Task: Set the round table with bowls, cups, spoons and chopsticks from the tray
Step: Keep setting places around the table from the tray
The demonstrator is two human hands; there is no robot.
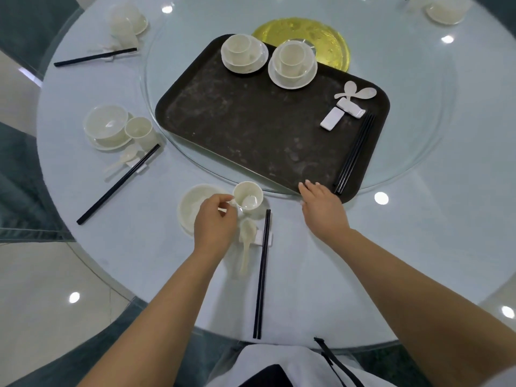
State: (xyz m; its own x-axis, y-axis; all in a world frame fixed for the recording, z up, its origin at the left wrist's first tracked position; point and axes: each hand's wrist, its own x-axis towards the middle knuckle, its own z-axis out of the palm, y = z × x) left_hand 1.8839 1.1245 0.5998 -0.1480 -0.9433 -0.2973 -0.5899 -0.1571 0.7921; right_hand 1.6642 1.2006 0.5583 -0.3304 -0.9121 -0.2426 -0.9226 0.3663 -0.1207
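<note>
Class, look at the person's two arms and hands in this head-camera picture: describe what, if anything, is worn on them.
Both forearms are bare from wrist to the frame's edge: no sleeves, gloves, watch, rings or bracelets show on the left hand or the right hand. The only clothing in view is a white garment at the bottom of the frame, with a dark panel and a thin black strap across it.

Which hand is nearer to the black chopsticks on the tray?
Right. The right hand rests on the tray's near edge, just beside the chopsticks' near tips. The left hand holds the cup, farther away.
</note>
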